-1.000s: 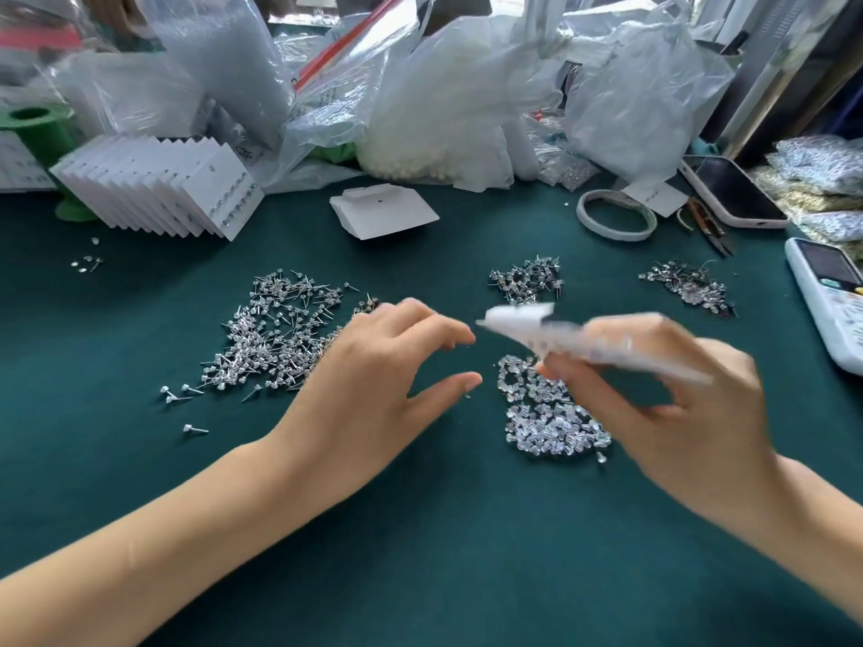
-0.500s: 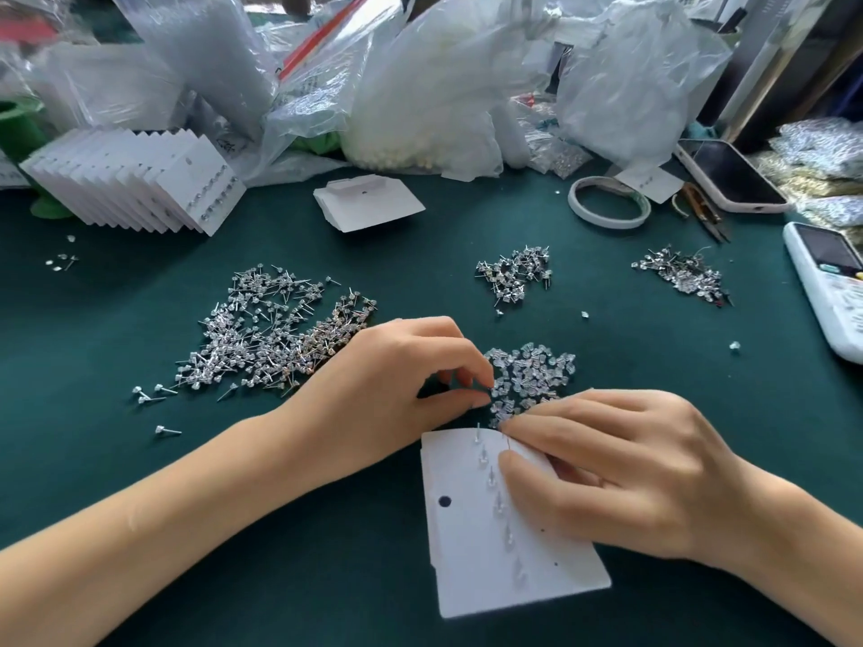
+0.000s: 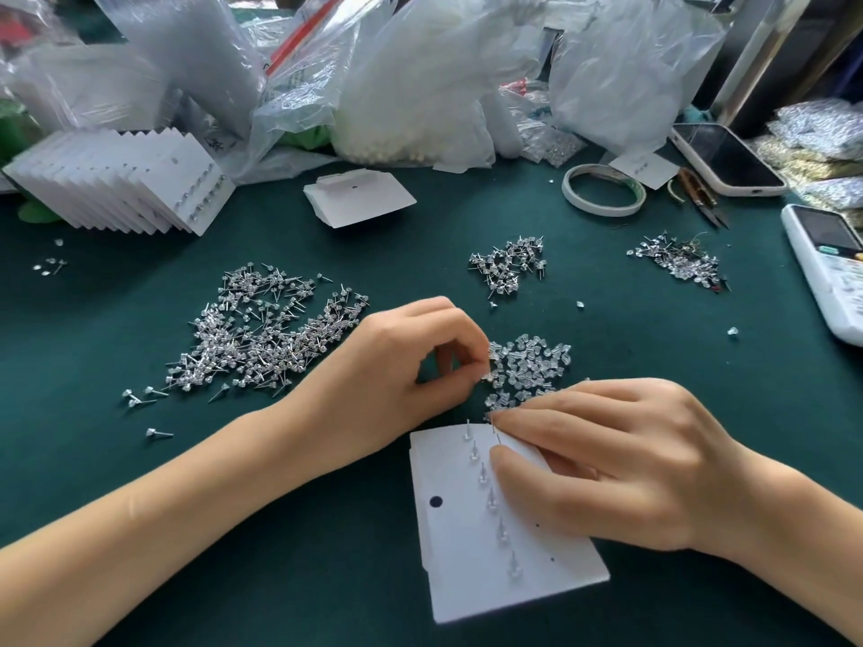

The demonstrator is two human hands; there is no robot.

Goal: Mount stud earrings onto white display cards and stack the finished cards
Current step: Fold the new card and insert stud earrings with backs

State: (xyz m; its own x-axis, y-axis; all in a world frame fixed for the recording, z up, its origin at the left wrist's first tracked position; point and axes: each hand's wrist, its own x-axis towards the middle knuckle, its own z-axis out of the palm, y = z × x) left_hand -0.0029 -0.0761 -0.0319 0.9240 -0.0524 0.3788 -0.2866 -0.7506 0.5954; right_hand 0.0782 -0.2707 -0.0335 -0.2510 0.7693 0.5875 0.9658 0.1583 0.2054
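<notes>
Since a second ago: card [image 3: 471, 567] brought down from mid-air, now flat on the green table [image 3: 327, 576], posts of a row of studs pointing up through it. Right hand [image 3: 607, 464]: fingers pressed on card's far corner, pinning it. Left hand [image 3: 415, 366]: fingertips pinched on something tiny at the pile of clear backs [image 3: 527, 366]; which piece, cannot tell. Risk: a back fumbled onto the table, or the card sliding if the pinning eases. Finished cards [image 3: 116, 179] stacked far left.

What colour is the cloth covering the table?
Dark green: the table cloth shows plainly in the head view, the only one.
</notes>
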